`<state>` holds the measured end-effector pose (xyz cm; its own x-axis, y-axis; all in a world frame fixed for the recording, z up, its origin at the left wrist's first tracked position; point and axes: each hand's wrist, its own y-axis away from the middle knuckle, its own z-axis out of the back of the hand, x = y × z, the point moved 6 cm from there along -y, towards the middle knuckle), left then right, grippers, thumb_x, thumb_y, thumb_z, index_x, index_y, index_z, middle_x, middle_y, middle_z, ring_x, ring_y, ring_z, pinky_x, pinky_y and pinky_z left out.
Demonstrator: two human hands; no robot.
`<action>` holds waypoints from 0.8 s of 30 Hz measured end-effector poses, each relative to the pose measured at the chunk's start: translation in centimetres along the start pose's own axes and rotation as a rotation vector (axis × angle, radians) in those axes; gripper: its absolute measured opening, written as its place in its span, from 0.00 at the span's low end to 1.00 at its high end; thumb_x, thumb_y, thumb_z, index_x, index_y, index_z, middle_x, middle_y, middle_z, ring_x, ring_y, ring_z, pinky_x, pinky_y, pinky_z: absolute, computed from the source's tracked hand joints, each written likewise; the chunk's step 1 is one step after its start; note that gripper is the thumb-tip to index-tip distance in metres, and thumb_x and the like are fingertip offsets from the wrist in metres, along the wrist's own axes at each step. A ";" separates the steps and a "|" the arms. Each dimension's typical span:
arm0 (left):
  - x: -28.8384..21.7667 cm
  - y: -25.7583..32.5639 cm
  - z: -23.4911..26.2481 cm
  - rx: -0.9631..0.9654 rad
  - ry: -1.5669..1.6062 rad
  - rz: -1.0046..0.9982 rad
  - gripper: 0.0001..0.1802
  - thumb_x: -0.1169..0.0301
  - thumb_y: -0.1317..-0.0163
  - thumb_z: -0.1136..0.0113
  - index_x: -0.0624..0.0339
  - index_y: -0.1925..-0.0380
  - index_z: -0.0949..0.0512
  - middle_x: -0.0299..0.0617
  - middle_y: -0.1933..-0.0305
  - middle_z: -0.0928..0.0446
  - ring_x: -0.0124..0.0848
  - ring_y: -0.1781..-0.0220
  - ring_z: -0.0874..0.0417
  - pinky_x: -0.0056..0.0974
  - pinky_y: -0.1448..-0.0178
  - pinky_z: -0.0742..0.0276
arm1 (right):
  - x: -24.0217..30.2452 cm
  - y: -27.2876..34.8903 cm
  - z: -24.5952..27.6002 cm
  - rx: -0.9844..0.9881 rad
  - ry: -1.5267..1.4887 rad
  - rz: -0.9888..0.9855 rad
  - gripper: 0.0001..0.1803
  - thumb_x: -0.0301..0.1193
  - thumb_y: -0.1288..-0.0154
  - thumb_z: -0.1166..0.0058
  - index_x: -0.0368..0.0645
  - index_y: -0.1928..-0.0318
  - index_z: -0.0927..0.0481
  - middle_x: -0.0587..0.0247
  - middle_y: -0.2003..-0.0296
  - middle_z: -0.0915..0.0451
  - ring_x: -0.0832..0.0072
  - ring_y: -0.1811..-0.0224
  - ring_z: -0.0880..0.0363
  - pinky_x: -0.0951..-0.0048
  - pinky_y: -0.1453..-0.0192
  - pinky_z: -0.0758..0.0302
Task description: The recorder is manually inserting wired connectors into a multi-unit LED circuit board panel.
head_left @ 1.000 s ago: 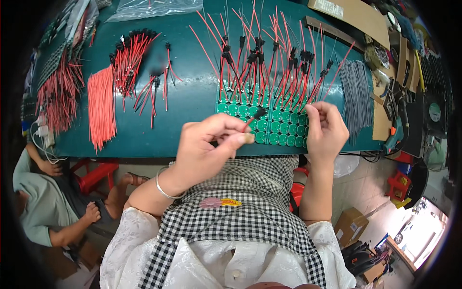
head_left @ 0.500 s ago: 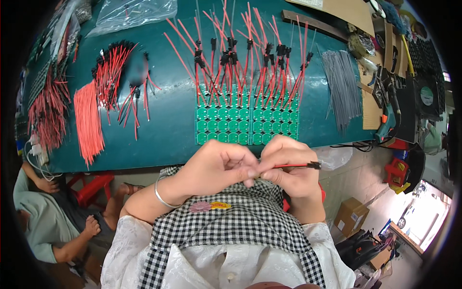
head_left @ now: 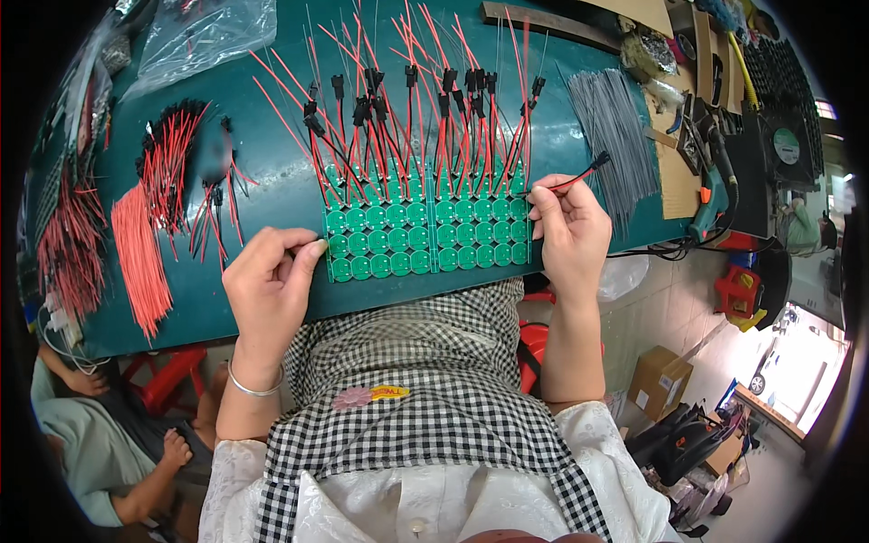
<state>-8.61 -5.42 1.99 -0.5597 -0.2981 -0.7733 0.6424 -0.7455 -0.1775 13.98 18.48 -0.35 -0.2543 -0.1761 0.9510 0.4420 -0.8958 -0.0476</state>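
Note:
My right hand [head_left: 570, 226] is closed on a red-and-black wire lead [head_left: 570, 184]. The lead's black connector points up and right, and its other end reaches the right edge of a green circuit board panel [head_left: 385, 242]. My left hand [head_left: 272, 276] pinches thumb and finger together at the panel's left edge. Whatever lies between those fingertips, if anything, is too small to make out. The panel consists of many round boards in rows. Red and black leads with black connectors [head_left: 362, 110] stand up from its far rows.
Left on the green table [head_left: 262, 195] lie bundled red wires [head_left: 140, 262] and leads with connectors [head_left: 167, 163]. Grey strands [head_left: 615, 145] lie right of the panel, before a hot glue gun [head_left: 711, 213]. A plastic bag [head_left: 204, 36] is at the back; another person [head_left: 109, 443] sits lower left.
My hands have parted from in front of my apron and reached forward to the panel's two sides. The lead has gone along in my right hand. The whole view has shifted slightly.

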 end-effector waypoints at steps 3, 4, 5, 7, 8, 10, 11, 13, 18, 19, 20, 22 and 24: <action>0.3 0.4 0.0 -0.026 0.003 0.001 0.06 0.80 0.42 0.28 0.66 0.66 0.17 0.33 0.75 0.28 0.19 0.77 0.37 0.29 0.73 0.41 | -0.1 -0.1 0.0 0.005 0.017 -0.005 0.04 0.23 0.30 0.39 0.32 0.62 0.18 0.68 0.70 0.19 0.88 0.75 0.25 0.83 0.75 0.30; 0.2 0.4 -0.1 -0.027 -0.001 -0.010 0.06 0.80 0.42 0.28 0.66 0.66 0.17 0.33 0.75 0.28 0.19 0.77 0.37 0.29 0.73 0.42 | -0.2 -0.1 0.1 0.010 0.021 -0.009 0.04 0.23 0.31 0.39 0.32 0.62 0.18 0.68 0.70 0.19 0.88 0.75 0.25 0.83 0.75 0.30; 0.1 0.4 -0.2 -0.029 -0.005 -0.021 0.06 0.81 0.42 0.28 0.66 0.66 0.17 0.33 0.76 0.28 0.19 0.77 0.37 0.29 0.73 0.42 | -0.2 -0.1 0.1 0.015 0.025 -0.014 0.04 0.23 0.31 0.38 0.32 0.62 0.18 0.68 0.70 0.19 0.88 0.75 0.25 0.83 0.75 0.30; 0.3 0.4 -0.3 -0.028 -0.002 -0.026 0.06 0.81 0.42 0.28 0.66 0.67 0.17 0.33 0.76 0.28 0.19 0.77 0.38 0.29 0.73 0.43 | -0.2 0.0 0.1 0.009 0.019 -0.024 0.04 0.23 0.31 0.38 0.32 0.62 0.17 0.68 0.70 0.19 0.88 0.75 0.26 0.83 0.74 0.30; 0.3 0.4 -0.4 -0.028 0.000 -0.029 0.06 0.81 0.42 0.28 0.66 0.67 0.17 0.33 0.76 0.29 0.19 0.77 0.38 0.29 0.73 0.43 | -0.3 0.0 0.1 0.005 0.016 -0.028 0.04 0.23 0.31 0.38 0.32 0.62 0.17 0.68 0.71 0.19 0.88 0.75 0.26 0.83 0.74 0.30; 0.4 0.4 -0.4 -0.025 0.008 -0.027 0.06 0.81 0.43 0.28 0.66 0.67 0.17 0.33 0.76 0.28 0.19 0.77 0.38 0.29 0.73 0.43 | -0.2 0.0 0.0 -0.012 0.025 -0.005 0.05 0.23 0.31 0.38 0.32 0.63 0.17 0.67 0.71 0.19 0.87 0.75 0.25 0.83 0.73 0.28; 0.4 0.4 -0.4 -0.023 0.011 -0.025 0.06 0.81 0.43 0.28 0.66 0.67 0.17 0.33 0.75 0.28 0.19 0.77 0.38 0.29 0.73 0.43 | -0.1 0.0 0.0 -0.020 0.028 0.006 0.05 0.22 0.31 0.38 0.32 0.63 0.17 0.67 0.71 0.18 0.87 0.75 0.25 0.82 0.72 0.28; 0.5 0.5 -0.4 -0.020 0.017 -0.027 0.06 0.81 0.43 0.28 0.66 0.67 0.17 0.33 0.75 0.28 0.19 0.77 0.38 0.29 0.74 0.43 | -0.1 0.0 0.0 -0.025 0.041 0.002 0.05 0.22 0.31 0.38 0.32 0.63 0.17 0.67 0.71 0.18 0.87 0.75 0.24 0.82 0.71 0.27; 0.2 0.4 -0.5 -0.023 0.012 -0.026 0.06 0.82 0.42 0.29 0.67 0.67 0.17 0.33 0.74 0.27 0.19 0.77 0.38 0.28 0.73 0.44 | 0.0 -0.1 -0.1 -0.029 0.053 -0.001 0.05 0.22 0.32 0.38 0.31 0.63 0.18 0.66 0.71 0.18 0.86 0.75 0.24 0.81 0.71 0.27; 0.3 0.4 -0.5 -0.025 0.013 -0.026 0.06 0.83 0.42 0.29 0.67 0.67 0.17 0.33 0.74 0.27 0.19 0.77 0.38 0.28 0.73 0.44 | 0.0 -0.1 -0.1 -0.027 0.058 0.003 0.04 0.22 0.32 0.38 0.31 0.63 0.18 0.66 0.71 0.18 0.86 0.75 0.24 0.81 0.71 0.27; 0.3 0.5 -0.5 -0.027 0.014 -0.027 0.06 0.83 0.42 0.29 0.67 0.67 0.17 0.33 0.74 0.27 0.19 0.77 0.38 0.28 0.73 0.44 | 0.0 -0.2 -0.1 -0.024 0.062 0.006 0.04 0.22 0.32 0.38 0.31 0.63 0.18 0.66 0.72 0.18 0.86 0.75 0.24 0.80 0.71 0.27; 0.3 0.5 -0.6 -0.023 0.015 -0.021 0.06 0.83 0.42 0.30 0.67 0.67 0.17 0.33 0.74 0.26 0.19 0.77 0.38 0.28 0.73 0.43 | 0.0 -0.2 -0.1 -0.023 0.078 0.009 0.04 0.21 0.33 0.38 0.31 0.63 0.18 0.65 0.72 0.18 0.85 0.76 0.25 0.80 0.71 0.27; 0.4 0.5 -0.6 -0.021 0.019 -0.016 0.06 0.83 0.42 0.30 0.67 0.67 0.17 0.33 0.74 0.26 0.19 0.77 0.38 0.28 0.73 0.43 | 0.0 -0.1 0.0 -0.030 0.088 0.022 0.04 0.21 0.33 0.38 0.31 0.64 0.18 0.65 0.72 0.18 0.85 0.76 0.25 0.80 0.71 0.27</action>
<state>-8.19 -5.56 1.23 -0.5603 -0.2746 -0.7815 0.6444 -0.7372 -0.2030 13.89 18.58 -0.37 -0.3203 -0.2294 0.9191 0.4222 -0.9031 -0.0783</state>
